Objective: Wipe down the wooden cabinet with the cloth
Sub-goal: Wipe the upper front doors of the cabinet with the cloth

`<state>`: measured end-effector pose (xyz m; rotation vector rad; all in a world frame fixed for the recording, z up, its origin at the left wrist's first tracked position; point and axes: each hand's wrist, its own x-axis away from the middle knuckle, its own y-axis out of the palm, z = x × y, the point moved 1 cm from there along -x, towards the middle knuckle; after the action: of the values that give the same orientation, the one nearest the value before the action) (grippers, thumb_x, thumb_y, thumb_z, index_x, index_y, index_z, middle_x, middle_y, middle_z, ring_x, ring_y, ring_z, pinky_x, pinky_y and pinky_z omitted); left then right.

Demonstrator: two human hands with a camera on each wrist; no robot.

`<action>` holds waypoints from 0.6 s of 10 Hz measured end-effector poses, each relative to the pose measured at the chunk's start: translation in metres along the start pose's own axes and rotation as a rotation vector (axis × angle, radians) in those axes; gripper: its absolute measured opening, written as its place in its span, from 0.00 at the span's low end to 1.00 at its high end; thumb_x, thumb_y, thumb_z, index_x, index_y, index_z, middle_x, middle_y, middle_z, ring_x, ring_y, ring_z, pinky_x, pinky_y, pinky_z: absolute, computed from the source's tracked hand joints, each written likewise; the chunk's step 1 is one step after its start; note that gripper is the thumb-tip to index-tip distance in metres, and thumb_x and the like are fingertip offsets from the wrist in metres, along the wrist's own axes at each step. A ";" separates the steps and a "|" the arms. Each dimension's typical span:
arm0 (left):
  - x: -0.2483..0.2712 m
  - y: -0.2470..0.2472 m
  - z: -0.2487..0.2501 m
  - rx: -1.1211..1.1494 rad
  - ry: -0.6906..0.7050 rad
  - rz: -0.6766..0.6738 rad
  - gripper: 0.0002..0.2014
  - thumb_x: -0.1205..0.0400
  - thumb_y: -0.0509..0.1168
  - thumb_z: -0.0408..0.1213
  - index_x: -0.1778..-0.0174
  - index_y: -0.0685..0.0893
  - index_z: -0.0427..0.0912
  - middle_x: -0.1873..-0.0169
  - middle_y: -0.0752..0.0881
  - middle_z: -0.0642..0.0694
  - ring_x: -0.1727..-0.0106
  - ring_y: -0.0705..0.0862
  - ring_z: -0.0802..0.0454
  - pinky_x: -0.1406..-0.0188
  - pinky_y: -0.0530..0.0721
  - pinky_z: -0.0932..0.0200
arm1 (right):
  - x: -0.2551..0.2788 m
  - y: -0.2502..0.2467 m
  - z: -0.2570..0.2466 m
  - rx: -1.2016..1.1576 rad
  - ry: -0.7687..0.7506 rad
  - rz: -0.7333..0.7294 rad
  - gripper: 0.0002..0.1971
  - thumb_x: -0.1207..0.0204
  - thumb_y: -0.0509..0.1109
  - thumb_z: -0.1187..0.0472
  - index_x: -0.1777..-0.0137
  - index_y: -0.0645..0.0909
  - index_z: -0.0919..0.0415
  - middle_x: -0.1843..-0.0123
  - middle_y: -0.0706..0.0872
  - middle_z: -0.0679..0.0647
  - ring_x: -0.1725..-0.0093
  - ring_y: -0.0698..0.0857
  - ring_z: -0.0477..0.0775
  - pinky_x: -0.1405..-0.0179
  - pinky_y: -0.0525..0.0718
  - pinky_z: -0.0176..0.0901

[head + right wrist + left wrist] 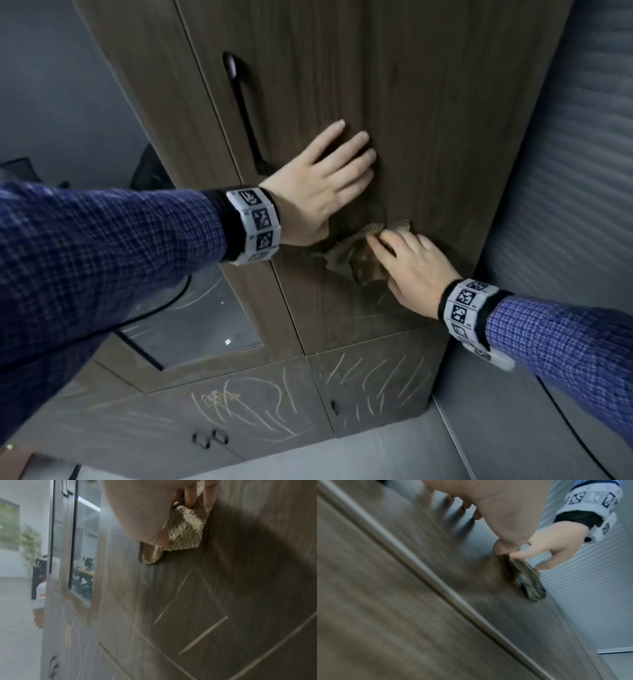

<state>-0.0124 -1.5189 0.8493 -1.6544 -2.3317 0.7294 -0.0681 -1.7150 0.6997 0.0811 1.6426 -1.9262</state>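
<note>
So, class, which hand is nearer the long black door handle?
Left. The left hand lies flat on the cabinet door just beside the handle's lower end; the right hand is lower down, holding the cloth against the door.

Three cameras, all close to one wooden cabinet.
Head view looks steeply down its front from above. Left wrist view hugs that front, facing right; right wrist view hugs it, facing left and down. All three share the cloth.
</note>
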 end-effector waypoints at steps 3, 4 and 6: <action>-0.010 0.016 0.020 -0.051 -0.012 -0.038 0.52 0.25 0.64 0.66 0.13 0.56 0.36 0.14 0.52 0.32 0.13 0.46 0.27 0.17 0.41 0.22 | 0.040 0.079 -0.035 -0.288 0.338 -0.129 0.31 0.25 0.72 0.56 0.23 0.71 0.65 0.30 0.71 0.63 0.43 0.82 0.63 0.50 0.86 0.54; -0.011 0.018 0.024 -0.067 -0.007 -0.055 0.52 0.24 0.62 0.67 0.13 0.54 0.36 0.14 0.51 0.32 0.13 0.46 0.27 0.18 0.41 0.20 | 0.049 0.104 -0.055 -0.440 0.474 -0.257 0.32 0.24 0.72 0.53 0.25 0.70 0.70 0.30 0.70 0.66 0.47 0.84 0.60 0.48 0.87 0.46; -0.011 0.020 0.030 -0.056 -0.026 -0.043 0.52 0.24 0.61 0.66 0.13 0.53 0.34 0.14 0.51 0.31 0.13 0.46 0.27 0.18 0.40 0.20 | 0.011 0.087 -0.089 -0.713 0.748 -0.326 0.26 0.19 0.63 0.64 0.24 0.65 0.77 0.23 0.67 0.71 0.25 0.71 0.68 0.24 0.67 0.55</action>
<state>-0.0041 -1.5324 0.8151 -1.6205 -2.4186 0.6872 -0.0653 -1.6427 0.5980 0.2848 2.9123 -1.4671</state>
